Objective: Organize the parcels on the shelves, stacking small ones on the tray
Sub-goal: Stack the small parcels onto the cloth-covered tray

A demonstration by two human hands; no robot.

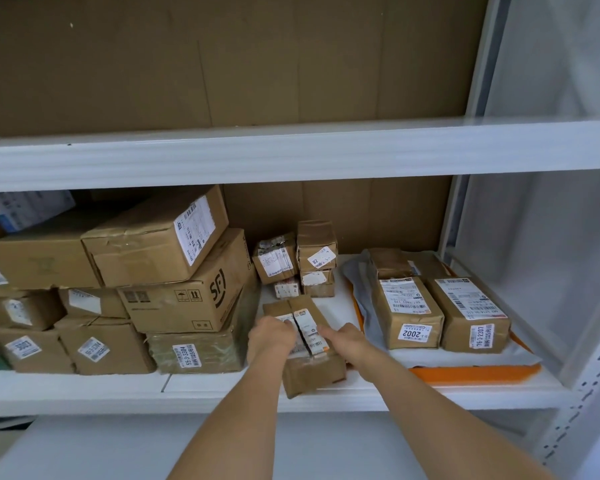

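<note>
White metal shelving (291,157), brown cardboard backing (222,64); both hands on one long parcel at the lower shelf's near edge.
Left: stacked cartons, one printed "SF" (187,292), a taped one below labelled "55-3-3304" (196,351). Centre far: cluster of small parcels (297,259), one tagged "82". Centre near: long brown parcel (307,344); left hand (271,336) rests on its label, fingers curled over it; right hand (343,339) at its right side, fingers extended, grip cannot be told. Right: orange tray (471,372) holding a grey mailer bag (364,306), parcels "2002" (406,313) and "76-3-2307" (468,315).
</note>
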